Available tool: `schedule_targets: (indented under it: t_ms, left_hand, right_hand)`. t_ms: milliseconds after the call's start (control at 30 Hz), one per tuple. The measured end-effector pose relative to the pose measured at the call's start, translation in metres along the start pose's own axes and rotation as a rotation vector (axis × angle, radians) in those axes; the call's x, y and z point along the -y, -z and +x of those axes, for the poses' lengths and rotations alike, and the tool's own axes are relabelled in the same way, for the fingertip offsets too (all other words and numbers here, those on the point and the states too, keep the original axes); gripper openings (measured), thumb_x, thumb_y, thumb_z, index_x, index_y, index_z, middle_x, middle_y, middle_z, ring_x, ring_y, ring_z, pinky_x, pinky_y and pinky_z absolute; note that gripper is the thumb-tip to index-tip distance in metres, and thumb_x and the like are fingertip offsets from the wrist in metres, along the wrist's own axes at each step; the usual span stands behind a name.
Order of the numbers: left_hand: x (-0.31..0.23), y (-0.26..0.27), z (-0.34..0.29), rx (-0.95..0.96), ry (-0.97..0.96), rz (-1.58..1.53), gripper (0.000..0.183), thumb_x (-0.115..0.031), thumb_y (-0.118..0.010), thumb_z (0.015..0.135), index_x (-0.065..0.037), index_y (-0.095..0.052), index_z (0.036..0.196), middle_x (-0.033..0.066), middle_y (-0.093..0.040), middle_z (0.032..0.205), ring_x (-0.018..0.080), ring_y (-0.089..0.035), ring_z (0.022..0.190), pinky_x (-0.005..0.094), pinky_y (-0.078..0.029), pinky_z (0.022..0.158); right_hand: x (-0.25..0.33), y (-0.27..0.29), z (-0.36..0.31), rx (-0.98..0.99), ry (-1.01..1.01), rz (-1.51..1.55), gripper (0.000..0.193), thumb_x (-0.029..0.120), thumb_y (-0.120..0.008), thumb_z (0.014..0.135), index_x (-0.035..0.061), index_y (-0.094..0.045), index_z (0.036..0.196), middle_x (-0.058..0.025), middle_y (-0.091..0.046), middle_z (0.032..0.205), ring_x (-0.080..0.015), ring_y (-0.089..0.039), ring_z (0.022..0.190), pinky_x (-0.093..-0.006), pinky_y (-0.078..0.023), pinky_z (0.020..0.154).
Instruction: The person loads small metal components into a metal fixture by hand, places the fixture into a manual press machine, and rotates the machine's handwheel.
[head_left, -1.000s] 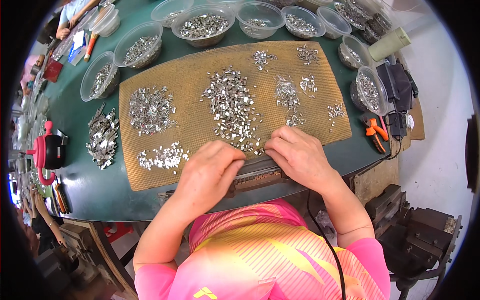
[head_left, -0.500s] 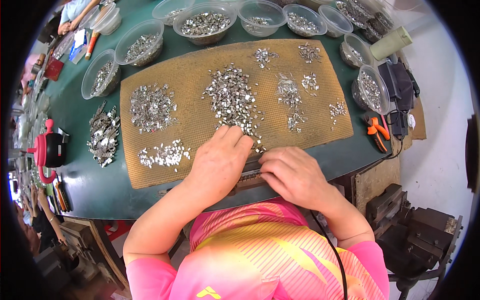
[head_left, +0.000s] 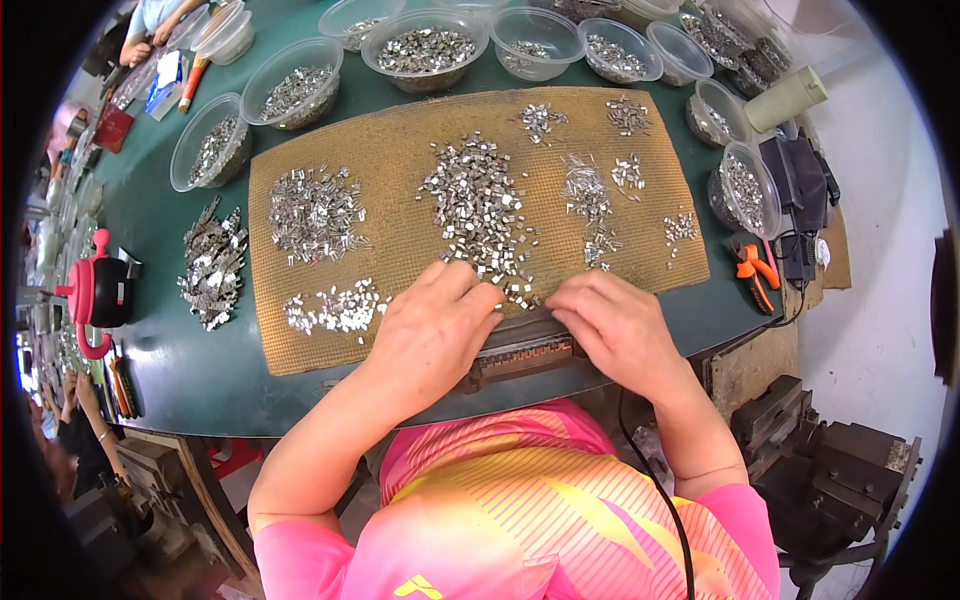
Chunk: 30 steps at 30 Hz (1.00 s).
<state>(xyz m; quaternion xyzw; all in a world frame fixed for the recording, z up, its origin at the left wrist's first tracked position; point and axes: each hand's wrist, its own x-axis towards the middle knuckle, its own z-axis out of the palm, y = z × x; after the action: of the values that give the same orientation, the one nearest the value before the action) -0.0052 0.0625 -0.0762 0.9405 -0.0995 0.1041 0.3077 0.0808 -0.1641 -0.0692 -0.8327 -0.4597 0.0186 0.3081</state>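
Observation:
My left hand (head_left: pixel 432 328) is closed at the near end of the middle pile of small silvery metal pieces (head_left: pixel 475 200). Its fingertips are bunched, and whatever they pinch is hidden. Across a small gap, my right hand (head_left: pixel 622 330) rests by the mat's front edge, fingers curled together; anything in them is too small to make out. Between and below both hands lies a long dark metal holder (head_left: pixel 525 362) with a row of small slots or pieces along it. The tan woven mat (head_left: pixel 400 140) carries the piles.
More metal pieces lie in heaps (head_left: pixel 315 215) on the mat, with flat strips (head_left: pixel 213 265) to its left. Clear plastic bowls (head_left: pixel 425 50) of parts ring the far side. Orange-handled pliers (head_left: pixel 755 275) lie right, a red-and-black pot (head_left: pixel 97 295) left. A co-worker's arm (head_left: pixel 165 25) shows far left.
My right hand has shifted right, slightly away from my left, uncovering more of the dark holder. My left hand has drawn slightly nearer to me. The whole view has shifted a little.

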Motion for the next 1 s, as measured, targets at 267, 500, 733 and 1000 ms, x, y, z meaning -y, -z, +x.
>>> schedule_targets:
  t_ms: [267, 500, 733, 1000]
  left_hand:
    - [0.0, -0.01, 0.006, 0.036, -0.091, 0.169, 0.014, -0.01, -0.076, 0.085, -0.007, -0.067, 0.096, 0.0069, -0.059, 0.091, 0.0277, -0.061, 0.089, 0.0395, -0.054, 0.075]
    - [-0.002, -0.009, 0.006, 0.004, -0.056, 0.088, 0.014, -0.008, -0.074, 0.087, -0.006, -0.064, 0.097, 0.0093, -0.058, 0.088, 0.0302, -0.061, 0.086, 0.0416, -0.053, 0.073]
    - [-0.002, 0.008, -0.008, -0.037, 0.086, -0.124, 0.013, -0.002, -0.071, 0.09, -0.002, -0.063, 0.1, 0.0128, -0.065, 0.091, 0.0329, -0.065, 0.084, 0.0402, -0.052, 0.074]
    - [-0.005, 0.009, -0.031, -0.1, 0.14, -0.183, 0.015, 0.003, -0.072, 0.087, -0.001, -0.067, 0.1, 0.0132, -0.066, 0.092, 0.0313, -0.067, 0.085, 0.0392, -0.053, 0.074]
  right_hand:
    - [-0.001, -0.009, 0.014, 0.034, -0.006, -0.171, 0.013, 0.012, -0.077, 0.085, 0.0087, -0.07, 0.096, -0.0043, -0.062, 0.088, -0.0257, -0.065, 0.082, -0.039, -0.053, 0.068]
    - [-0.003, -0.007, 0.015, 0.071, -0.017, -0.141, 0.011, 0.008, -0.073, 0.087, 0.008, -0.068, 0.096, -0.0056, -0.062, 0.089, -0.028, -0.065, 0.084, -0.0407, -0.053, 0.07]
    - [-0.009, 0.005, 0.007, 0.082, -0.041, -0.02, 0.015, 0.004, -0.07, 0.088, 0.0075, -0.069, 0.102, -0.0075, -0.065, 0.093, -0.0295, -0.067, 0.087, -0.0416, -0.054, 0.073]
    - [-0.003, -0.002, 0.008, 0.048, -0.056, -0.064, 0.013, 0.008, -0.074, 0.088, 0.0071, -0.068, 0.099, -0.0067, -0.066, 0.092, -0.0288, -0.067, 0.086, -0.0407, -0.053, 0.073]
